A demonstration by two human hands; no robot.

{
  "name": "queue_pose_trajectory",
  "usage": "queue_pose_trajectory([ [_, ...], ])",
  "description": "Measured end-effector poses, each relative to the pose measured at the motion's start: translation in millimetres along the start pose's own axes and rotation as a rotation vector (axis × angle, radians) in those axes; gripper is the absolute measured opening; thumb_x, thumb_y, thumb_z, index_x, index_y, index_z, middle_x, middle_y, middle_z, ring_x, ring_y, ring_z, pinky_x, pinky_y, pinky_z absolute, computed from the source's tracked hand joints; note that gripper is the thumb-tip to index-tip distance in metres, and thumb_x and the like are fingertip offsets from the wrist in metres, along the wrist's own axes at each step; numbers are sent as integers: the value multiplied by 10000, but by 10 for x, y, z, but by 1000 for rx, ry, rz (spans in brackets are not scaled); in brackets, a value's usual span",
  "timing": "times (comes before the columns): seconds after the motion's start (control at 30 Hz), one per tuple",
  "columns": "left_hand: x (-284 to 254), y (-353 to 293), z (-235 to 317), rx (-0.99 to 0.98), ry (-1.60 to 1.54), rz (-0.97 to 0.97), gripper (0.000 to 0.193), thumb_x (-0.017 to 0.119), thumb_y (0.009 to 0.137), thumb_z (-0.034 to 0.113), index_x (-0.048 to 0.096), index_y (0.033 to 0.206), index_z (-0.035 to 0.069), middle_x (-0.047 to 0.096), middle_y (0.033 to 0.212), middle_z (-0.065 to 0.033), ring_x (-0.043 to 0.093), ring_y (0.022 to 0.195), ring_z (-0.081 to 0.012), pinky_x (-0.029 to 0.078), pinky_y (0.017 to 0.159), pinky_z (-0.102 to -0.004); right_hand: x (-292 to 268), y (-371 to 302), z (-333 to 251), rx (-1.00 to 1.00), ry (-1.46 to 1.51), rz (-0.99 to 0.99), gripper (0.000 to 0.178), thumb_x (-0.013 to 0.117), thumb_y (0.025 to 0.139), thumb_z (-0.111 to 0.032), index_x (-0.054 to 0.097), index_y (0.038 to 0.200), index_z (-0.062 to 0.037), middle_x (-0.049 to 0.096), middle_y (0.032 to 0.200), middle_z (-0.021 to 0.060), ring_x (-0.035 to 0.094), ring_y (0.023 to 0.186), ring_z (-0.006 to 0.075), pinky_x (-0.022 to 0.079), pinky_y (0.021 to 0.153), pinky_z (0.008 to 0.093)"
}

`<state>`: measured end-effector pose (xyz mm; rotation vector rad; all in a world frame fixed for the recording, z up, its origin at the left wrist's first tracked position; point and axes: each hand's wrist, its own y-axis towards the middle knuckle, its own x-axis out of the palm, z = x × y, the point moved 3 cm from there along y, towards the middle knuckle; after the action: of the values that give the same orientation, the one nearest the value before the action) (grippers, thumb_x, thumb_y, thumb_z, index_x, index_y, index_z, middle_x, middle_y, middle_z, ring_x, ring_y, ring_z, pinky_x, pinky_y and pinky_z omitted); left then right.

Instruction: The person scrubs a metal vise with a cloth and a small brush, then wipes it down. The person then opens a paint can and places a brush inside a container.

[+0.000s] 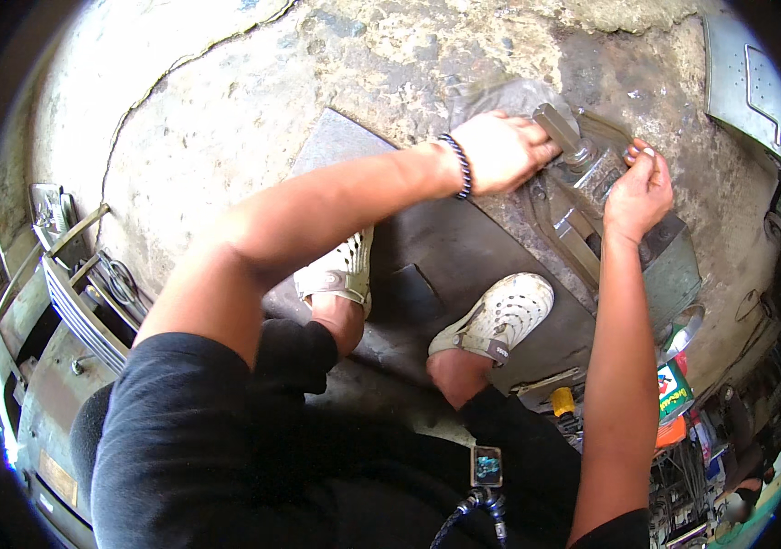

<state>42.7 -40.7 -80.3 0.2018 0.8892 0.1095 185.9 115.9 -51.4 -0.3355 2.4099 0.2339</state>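
Metal vise-like fixture (596, 174) low over the concrete floor (409, 55), between both hands and ahead of the right-foot clog. Left hand (500, 153) palm down, fingers extended and nearly together, tips reaching a thick rectangular bar (558, 128) at the top of the fixture; placed there perhaps to steady it. Cannot tell from the covered fingertips about any grip. Right hand (642, 190) on the opposite side, fingers curled, thumb drawn in toward the fingertips as if pinching; cannot tell on what. Close to those fingertips, a dark curved strip (605, 122) along the fixture's far side. With one hand on each flank, probably set for access from both sides.

Around the left wrist, a dark beaded bracelet (459, 166). Nearer the body, a dark flat sheet (500, 242) under the pale perforated clogs (505, 306), feet set apart, likely for balance while leaning forward. Beside the right forearm, a yellow-topped item (562, 401), a green package (674, 389) and an orange object (671, 432), crowded with other clutter. Farther out, a grey metal panel with a handle (743, 91) at upper right, and pale slatted metalwork (84, 316) at far left.
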Motion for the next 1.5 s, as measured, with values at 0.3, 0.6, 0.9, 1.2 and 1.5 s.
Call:
queue_pose_trajectory([
  [0.3,-34,47,-37,8,360,-577,343,589,853,253,673,1181,197,688,900,-47,693,834,-220,497,793,-411,3,0,-9,-12,-40,-25,282,500,942,-166,700,976,29,717,872,111,673,818,177,508,767,294],
  [0.6,-146,-135,-79,-284,-87,13,314,601,860,207,633,1136,62,630,953,-150,649,877,-338,542,767,-429,-7,2,-3,-17,-63,7,272,518,936,-169,706,960,27,720,858,125,684,800,183,519,752,300],
  [0.9,90,155,-30,-6,370,-486,196,562,855,237,692,945,120,722,873,-66,711,842,-238,508,781,-421,-5,14,-31,-32,-52,-4,254,529,922,-161,706,952,18,719,836,131,692,794,198,520,734,312],
  [1.2,-289,-151,-290,-414,-230,-40,401,513,877,181,601,1253,73,633,983,-212,642,892,-408,535,801,-465,-2,16,-1,-11,-26,29,254,528,904,-163,709,935,12,722,847,138,701,795,219,528,747,323],
  [1.5,88,217,-84,-197,16,-450,269,559,868,332,692,856,98,701,808,-169,691,787,-366,561,726,-464,3,16,5,-25,-39,27,255,543,911,-176,713,931,13,700,770,117,661,712,200,507,696,313],
])
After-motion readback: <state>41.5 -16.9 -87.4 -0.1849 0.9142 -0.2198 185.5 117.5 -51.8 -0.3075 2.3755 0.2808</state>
